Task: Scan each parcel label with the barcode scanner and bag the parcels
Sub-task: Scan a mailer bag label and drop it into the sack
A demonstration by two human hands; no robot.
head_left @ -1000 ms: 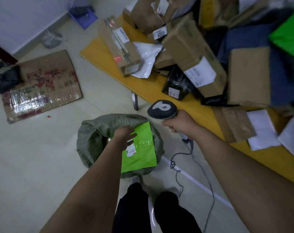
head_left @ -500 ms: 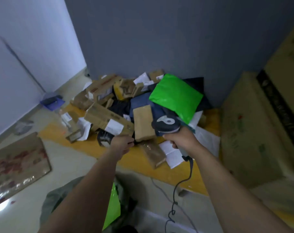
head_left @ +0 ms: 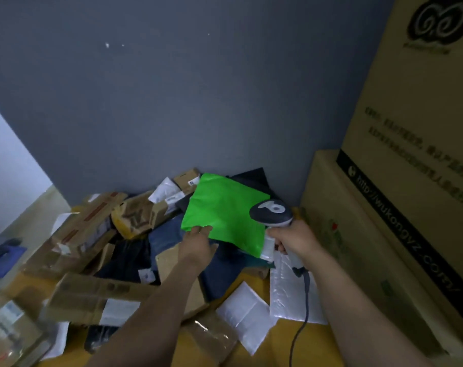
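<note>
Both occupied: straight left fingers touch green parcel; right fingers grip scanner.

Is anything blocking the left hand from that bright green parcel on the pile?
Nothing visible. The green parcel lies atop the pile, and the left hand touches its near corner. The barcode scanner, in the right hand, sits by its right edge.

I see a yellow tabletop showing bare at its near edge. Directly on it lie a flat white paper mailer, a white bubble-wrap mailer touching it, and a tape-wrapped brown parcel. A long brown cardboard box sits leftward, its underside hidden.
</note>
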